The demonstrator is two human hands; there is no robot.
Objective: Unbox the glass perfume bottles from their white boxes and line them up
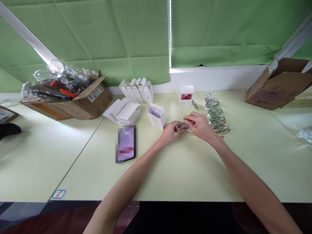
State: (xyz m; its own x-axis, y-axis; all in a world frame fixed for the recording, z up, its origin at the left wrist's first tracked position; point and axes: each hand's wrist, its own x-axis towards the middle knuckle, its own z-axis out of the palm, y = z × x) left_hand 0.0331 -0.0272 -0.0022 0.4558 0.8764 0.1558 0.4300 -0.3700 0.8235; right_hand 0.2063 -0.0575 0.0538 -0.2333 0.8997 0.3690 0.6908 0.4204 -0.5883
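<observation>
Over the middle of the table my left hand (170, 132) is closed round one end of a small clear, shiny piece (182, 127) with reddish parts in it. At its other end, the fingers of my right hand (200, 124) are pinched together, with a dark red bit showing between them. The fingers hide much of the piece. Just left of my left hand stands an open white box (156, 117), its top flaps up. To the right of my right hand lies a row of several clear, shiny, rounded pieces (215, 112), some with yellowish ends.
A white box with a red picture (186, 96) stands behind my hands. Several upright white boxes (136, 91) and flat folded cartons (125, 112) are at back left, a phone (126, 143) in front. Cardboard boxes stand left (85, 105) and right (275, 86).
</observation>
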